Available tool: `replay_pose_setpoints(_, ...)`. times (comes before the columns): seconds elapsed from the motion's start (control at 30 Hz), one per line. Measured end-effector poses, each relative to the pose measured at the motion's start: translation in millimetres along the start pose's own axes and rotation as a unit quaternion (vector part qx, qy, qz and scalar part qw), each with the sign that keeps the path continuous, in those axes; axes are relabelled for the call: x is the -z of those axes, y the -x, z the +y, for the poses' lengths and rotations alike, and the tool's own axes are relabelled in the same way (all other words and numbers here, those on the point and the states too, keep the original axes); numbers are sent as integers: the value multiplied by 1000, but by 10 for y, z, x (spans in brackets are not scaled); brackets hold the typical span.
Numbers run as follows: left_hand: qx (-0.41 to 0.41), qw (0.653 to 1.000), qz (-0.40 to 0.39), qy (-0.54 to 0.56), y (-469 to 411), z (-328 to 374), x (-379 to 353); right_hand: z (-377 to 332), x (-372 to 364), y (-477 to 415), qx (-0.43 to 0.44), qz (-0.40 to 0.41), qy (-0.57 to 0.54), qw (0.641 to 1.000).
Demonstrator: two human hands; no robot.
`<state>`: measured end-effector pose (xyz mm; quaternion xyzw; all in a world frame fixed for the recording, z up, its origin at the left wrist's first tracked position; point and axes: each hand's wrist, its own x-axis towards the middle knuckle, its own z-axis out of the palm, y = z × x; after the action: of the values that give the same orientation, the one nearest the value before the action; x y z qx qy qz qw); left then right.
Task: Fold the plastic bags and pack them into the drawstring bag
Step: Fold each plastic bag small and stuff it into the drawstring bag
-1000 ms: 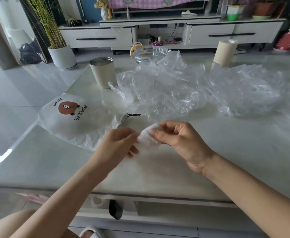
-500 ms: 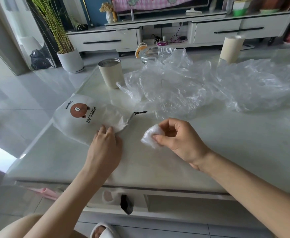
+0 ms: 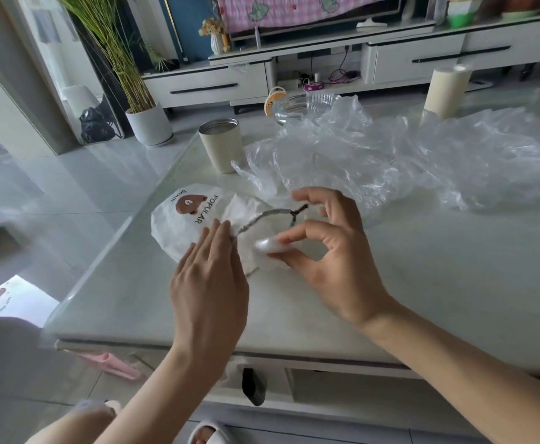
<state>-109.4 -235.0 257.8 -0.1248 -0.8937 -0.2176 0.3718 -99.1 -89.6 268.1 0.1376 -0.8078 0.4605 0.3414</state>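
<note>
Right hand (image 3: 336, 251) pinching the folded plastic bag (image 3: 273, 245) between thumb and index, other fingers spread and raised. It's a small whitish wad, held low over the table (image 3: 422, 277), right at the mouth of the drawstring bag (image 3: 179, 225). Left hand (image 3: 211, 280) not gripping as far as I can see: fingers straight, tips on the bag's gathered mouth edge, thumb hidden. Drawstring bag lies near the table's left edge, bear print and "POPULAR" face up, dark cord (image 3: 275, 213) looping out toward my right hand. Loose clear plastic bags (image 3: 406, 161) piled behind, across the middle and right of the table. Beige cup (image 3: 220, 145) upright just behind the drawstring bag, paper roll (image 3: 445, 91) at the far side.
</note>
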Motion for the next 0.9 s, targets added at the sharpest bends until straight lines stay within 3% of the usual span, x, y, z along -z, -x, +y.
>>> replay_pose_setpoints(0.17,-91,991,-35,87,168,186,8,79,-56,-39,41,-7,11,999)
replay_pose_setpoints(0.27,-147,979,-74,118,227,235,-83,112,-66,-18,-78,-24,-42,996)
replay_pose_setpoints(0.37,-167,974,-107,106,251,174,-192,203,-80,-55,-149,-48,1,988)
replay_pose_setpoints(0.53,-188,966,-169,47,323,23,-322,436,60,-218,-137,-249,115,952)
replay_pose_setpoints(0.6,-180,967,-177,42,319,-46,-334,475,152,-264,-121,-268,136,946)
replay_pose_setpoints(0.73,-111,975,-191,8,182,-323,-376,609,376,-350,-120,-211,195,950)
replay_pose_setpoints(0.9,-27,976,-217,-21,-29,-579,-439,850,453,-309,-149,-238,300,912)
